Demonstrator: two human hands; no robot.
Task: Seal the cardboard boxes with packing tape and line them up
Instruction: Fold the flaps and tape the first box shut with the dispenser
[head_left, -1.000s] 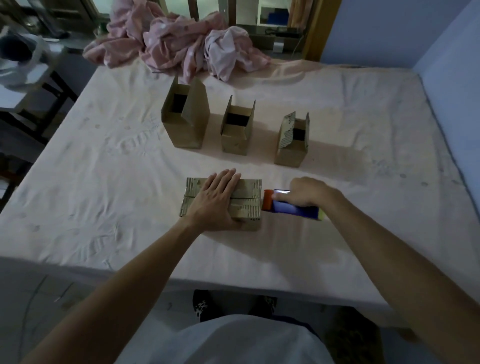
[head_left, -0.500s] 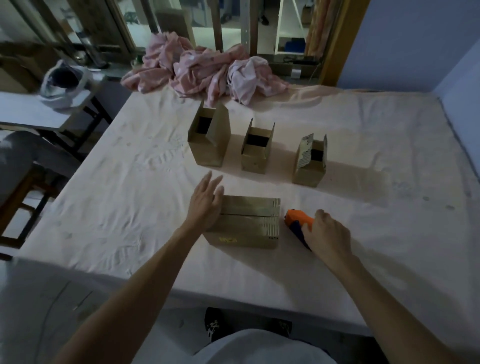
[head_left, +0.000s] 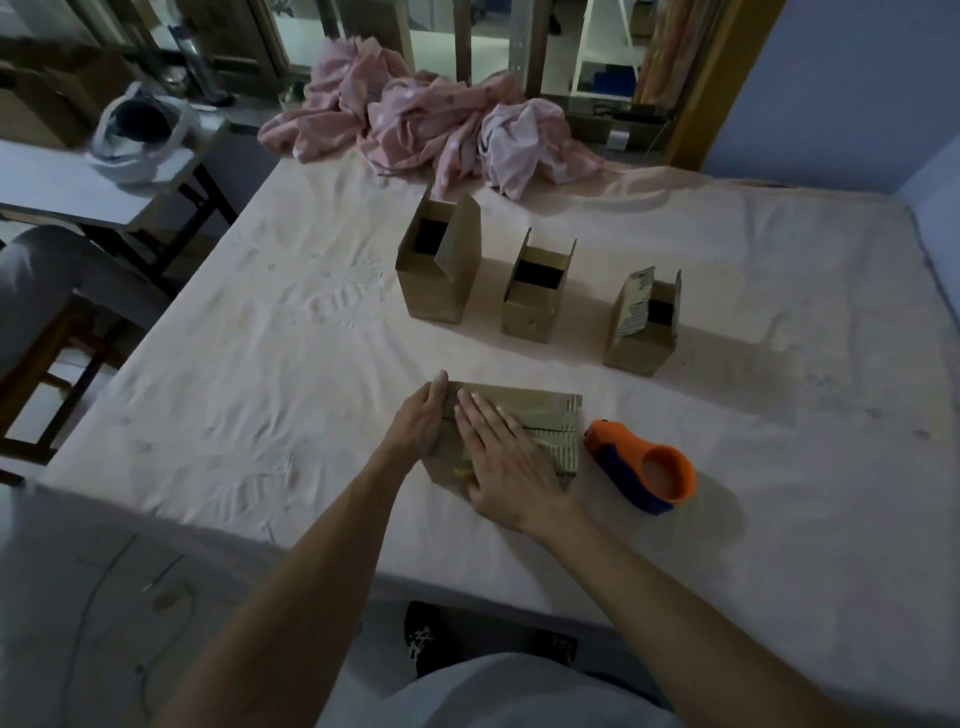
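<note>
Flat and straight-fingered, the right hand presses on top of the closed box. The left hand, fingers also extended, braces its left end. Neither curls round anything. The box sits near the mattress's front edge. The tape dispenser lies unheld just beside its right end, and three open boxes stand in a row behind. Judged step: smoothing the taped seam. Next, this box needs lining up and another fetching.
</note>
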